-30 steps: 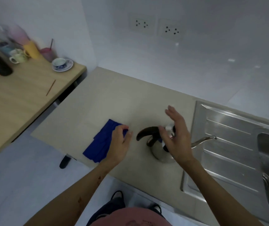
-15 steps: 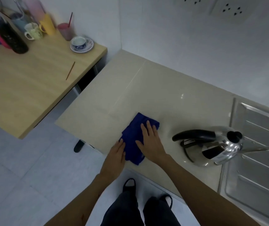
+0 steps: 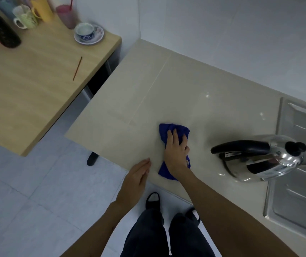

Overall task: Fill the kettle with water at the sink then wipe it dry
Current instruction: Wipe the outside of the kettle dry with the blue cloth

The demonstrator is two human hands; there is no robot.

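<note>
On the counter [image 3: 194, 86], right hand [image 3: 176, 153] bunches the blue cloth [image 3: 174, 129]; left hand [image 3: 137, 175] hovers flat, released.

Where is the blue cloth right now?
In the head view the blue cloth lies near the front edge of the beige counter, bunched under the right hand. The steel kettle stands to its right, beside the sink.

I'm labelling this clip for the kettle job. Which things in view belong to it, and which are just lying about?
Part of the job:
- kettle, on the counter
- blue cloth, bunched under the right hand
- sink drainboard

Just lying about:
- cup and saucer
- pink tumbler
- pale mug
- thin stick on the wooden table
</note>
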